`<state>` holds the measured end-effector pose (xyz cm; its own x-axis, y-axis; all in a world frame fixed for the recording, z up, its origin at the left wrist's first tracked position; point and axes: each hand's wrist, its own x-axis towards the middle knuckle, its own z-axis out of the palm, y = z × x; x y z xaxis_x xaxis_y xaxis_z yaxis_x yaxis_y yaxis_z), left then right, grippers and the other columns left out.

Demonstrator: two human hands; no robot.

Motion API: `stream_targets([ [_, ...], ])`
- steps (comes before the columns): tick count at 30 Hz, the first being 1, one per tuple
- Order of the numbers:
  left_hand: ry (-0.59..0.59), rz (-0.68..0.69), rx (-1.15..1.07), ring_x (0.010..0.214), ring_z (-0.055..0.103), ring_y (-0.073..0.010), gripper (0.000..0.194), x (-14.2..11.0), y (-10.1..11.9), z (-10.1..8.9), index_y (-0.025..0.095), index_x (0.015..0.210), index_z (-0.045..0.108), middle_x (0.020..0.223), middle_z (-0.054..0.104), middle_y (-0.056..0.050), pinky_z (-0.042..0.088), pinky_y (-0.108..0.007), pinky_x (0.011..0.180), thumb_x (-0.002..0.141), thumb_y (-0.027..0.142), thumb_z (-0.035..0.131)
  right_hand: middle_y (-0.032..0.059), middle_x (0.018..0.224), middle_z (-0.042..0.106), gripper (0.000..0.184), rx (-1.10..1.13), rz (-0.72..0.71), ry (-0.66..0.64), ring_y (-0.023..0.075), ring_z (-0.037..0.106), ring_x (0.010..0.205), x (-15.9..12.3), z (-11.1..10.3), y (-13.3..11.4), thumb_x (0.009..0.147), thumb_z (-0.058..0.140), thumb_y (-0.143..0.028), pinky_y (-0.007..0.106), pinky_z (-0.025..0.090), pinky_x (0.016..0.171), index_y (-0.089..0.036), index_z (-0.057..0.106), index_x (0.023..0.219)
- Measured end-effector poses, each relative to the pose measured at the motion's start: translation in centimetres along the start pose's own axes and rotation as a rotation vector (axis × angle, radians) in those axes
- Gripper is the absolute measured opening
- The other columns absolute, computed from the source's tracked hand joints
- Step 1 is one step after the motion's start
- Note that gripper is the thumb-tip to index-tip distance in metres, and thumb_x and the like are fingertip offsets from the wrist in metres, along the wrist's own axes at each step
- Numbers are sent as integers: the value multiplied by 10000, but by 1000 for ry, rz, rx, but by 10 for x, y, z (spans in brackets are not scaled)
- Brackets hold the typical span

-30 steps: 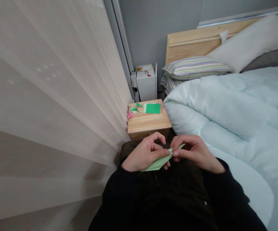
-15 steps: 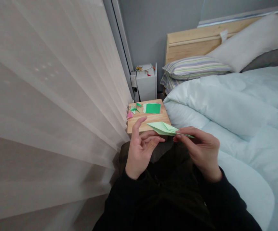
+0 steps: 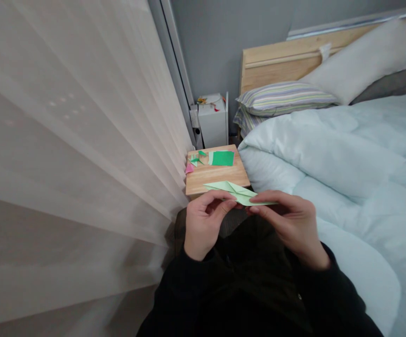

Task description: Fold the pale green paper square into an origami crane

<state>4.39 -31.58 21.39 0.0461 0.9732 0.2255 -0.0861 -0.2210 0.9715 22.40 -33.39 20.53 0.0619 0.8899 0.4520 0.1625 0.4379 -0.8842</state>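
Note:
A pale green folded paper, long and pointed at its ends with crease lines across it, is held in front of me above my lap. My left hand pinches its lower edge left of the middle, thumb and index finger together. At the other end my right hand grips the paper between thumb and fingers. Just beyond lies a small wooden table, bearing a stack of green paper squares, small green folded paper pieces and a pink folded piece.
A pleated light curtain hangs close on the left. On the right is a bed with a pale blue quilt and a striped pillow. Behind the table stands a white cabinet with small colourful items on top.
My left hand, open and beside the paper before, has closed on its left part. The paper has shifted slightly left and tilted, while my right hand keeps hold of it.

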Motion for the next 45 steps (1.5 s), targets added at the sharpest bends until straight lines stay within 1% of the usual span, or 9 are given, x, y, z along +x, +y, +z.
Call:
stream_targets([
  [8,-5,-54,-48,713,775,-164,149,-2,8,6,173,793,682,734,770,-6,602,-237,694,819,230,816,10,729,779,93,88,95,74,159,749,646,-1,5,-2,838,831,-252,233,627,599,-228,763,779],
  [26,42,-45,-96,676,784,-176,223,-3,11,18,166,752,604,684,769,-21,618,-226,667,820,201,813,27,751,771,139,55,80,128,180,723,673,-3,9,-5,841,823,-283,285,601,616,-218,733,757],
  [29,92,-59,-143,638,777,-196,287,-4,9,22,194,971,570,695,770,0,625,-259,646,822,225,813,8,741,713,187,90,122,190,167,697,667,-2,14,-4,817,839,-294,267,577,587,-210,679,768],
  [31,114,-79,-110,663,782,-210,548,-4,6,19,226,1270,498,782,791,-3,641,-306,679,824,252,815,-9,766,669,213,119,156,211,157,684,675,0,15,0,812,837,-287,257,562,587,-215,637,804],
  [34,122,-8,69,970,785,-249,821,3,1,2,265,1536,344,1065,794,-76,629,-393,885,852,326,793,-18,802,644,212,109,149,146,141,653,684,4,7,6,838,802,-269,248,527,610,-223,595,846],
  [36,121,107,258,1280,656,-294,578,9,1,-12,231,1427,548,1317,711,-136,553,-442,1044,901,388,728,-22,776,638,180,32,129,-1,131,613,659,8,-2,7,854,773,-247,242,481,593,-221,594,860],
  [38,32,159,408,1403,547,-318,323,14,3,-22,203,1159,746,1433,646,-133,473,-462,1135,918,412,697,-19,783,650,156,-37,106,-207,136,621,692,11,-10,5,848,761,-208,245,475,623,-217,606,856],
  [42,-288,-69,306,1008,739,-253,223,14,7,-18,207,1025,819,1059,808,-90,562,-365,925,879,360,749,-12,853,687,169,-46,84,-334,154,667,755,14,-14,0,854,744,-193,261,507,695,-227,607,947],
  [45,-298,-160,216,795,723,-206,153,9,4,-6,196,930,834,885,811,-64,545,-302,758,840,306,779,-2,884,698,226,3,105,-268,158,680,750,14,-11,1,856,753,-218,274,532,705,-229,605,1026],
])
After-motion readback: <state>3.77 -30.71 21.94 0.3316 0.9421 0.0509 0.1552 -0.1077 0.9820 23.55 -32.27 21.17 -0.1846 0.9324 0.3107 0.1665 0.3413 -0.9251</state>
